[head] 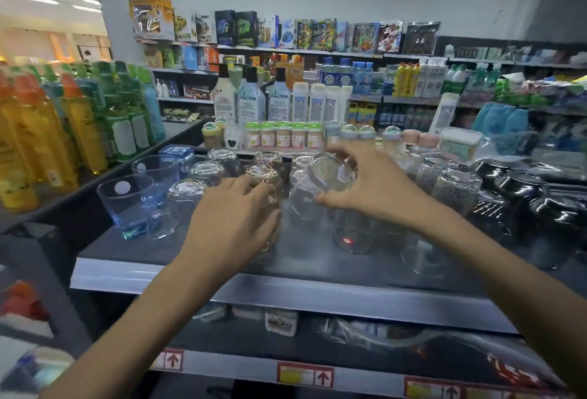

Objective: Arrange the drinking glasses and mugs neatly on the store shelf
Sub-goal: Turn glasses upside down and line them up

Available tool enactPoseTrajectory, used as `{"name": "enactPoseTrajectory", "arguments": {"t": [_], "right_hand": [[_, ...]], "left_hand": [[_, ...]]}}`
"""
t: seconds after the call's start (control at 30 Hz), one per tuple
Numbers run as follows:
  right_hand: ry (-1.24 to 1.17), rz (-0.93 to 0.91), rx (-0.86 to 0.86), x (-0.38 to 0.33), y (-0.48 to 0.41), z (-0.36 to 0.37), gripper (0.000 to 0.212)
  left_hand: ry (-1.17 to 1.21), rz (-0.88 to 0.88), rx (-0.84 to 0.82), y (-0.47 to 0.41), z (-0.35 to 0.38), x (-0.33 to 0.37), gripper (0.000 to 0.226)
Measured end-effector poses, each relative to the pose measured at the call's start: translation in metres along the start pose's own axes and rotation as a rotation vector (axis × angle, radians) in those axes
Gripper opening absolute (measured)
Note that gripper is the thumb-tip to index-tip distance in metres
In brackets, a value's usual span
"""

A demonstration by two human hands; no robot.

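On the dark store shelf (317, 259), my left hand (232, 224) grips an upturned amber-tinted glass (263, 176) in the middle row. My right hand (374, 189) holds a clear upturned glass (330, 173), tilted and lifted above another clear glass (305, 201). Two blue tumblers (130, 205) stand upright at the left, with several clear upturned glasses (203, 173) beside them. A clear glass with a red sticker (352, 236) stands near the front. Textured clear glasses (457, 189) and black mugs (521, 189) fill the right side.
Small jars with green and clear lids (286, 136) line the back of the shelf, with lotion bottles (251, 96) behind. Yellow and green bottles (63, 128) crowd the left shelf. The grey shelf lip (222, 287) runs along the front, above a lower shelf.
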State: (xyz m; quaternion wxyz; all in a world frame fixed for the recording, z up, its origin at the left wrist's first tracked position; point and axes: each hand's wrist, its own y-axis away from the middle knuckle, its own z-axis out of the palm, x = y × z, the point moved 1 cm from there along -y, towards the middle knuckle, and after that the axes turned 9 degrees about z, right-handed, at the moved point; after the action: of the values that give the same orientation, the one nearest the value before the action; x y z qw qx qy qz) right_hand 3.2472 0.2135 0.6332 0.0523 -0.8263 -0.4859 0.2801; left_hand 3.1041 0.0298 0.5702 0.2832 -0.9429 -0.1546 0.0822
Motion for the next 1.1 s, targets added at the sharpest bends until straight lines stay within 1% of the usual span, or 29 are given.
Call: {"name": "enactPoseTrajectory", "arguments": {"t": [0.1,0.23,0.3,0.47,0.63,0.7,0.83,0.93,1.0,1.1], "right_hand": [[0.097,-0.027,-0.046,-0.004,-0.004,0.015,0.086],[0.24,-0.039,-0.086,-0.002,-0.007,0.031,0.088],[0.269,-0.032,-0.108,0.0,-0.009,0.036,0.089],[0.259,0.001,-0.108,0.002,-0.013,0.047,0.088],[0.236,-0.015,-0.096,0.005,-0.016,0.051,0.083],[0.257,-0.038,-0.09,0.006,-0.017,0.052,0.082],[0.333,-0.07,-0.085,0.008,-0.017,0.056,0.075],[0.339,-0.067,-0.078,0.01,-0.016,0.055,0.074],[0.341,-0.073,-0.066,0.01,-0.015,0.055,0.076],[0.332,-0.082,-0.066,0.011,-0.012,0.051,0.08]], "left_hand": [[0.018,0.008,0.012,0.005,0.003,-0.002,0.041],[0.02,0.02,0.004,0.008,0.008,-0.007,0.04],[0.031,0.02,-0.007,0.01,0.011,-0.009,0.036],[0.055,0.028,0.02,0.015,0.021,-0.012,0.033],[0.056,0.024,0.039,0.014,0.023,-0.011,0.044],[0.041,0.02,0.058,0.012,0.022,-0.008,0.039],[-0.03,-0.019,0.156,0.007,0.019,-0.001,0.025],[-0.036,0.005,0.204,0.001,0.017,0.008,0.024],[-0.041,0.023,0.196,-0.005,0.016,0.013,0.026],[-0.046,0.044,0.13,-0.013,0.015,0.02,0.034]]}}
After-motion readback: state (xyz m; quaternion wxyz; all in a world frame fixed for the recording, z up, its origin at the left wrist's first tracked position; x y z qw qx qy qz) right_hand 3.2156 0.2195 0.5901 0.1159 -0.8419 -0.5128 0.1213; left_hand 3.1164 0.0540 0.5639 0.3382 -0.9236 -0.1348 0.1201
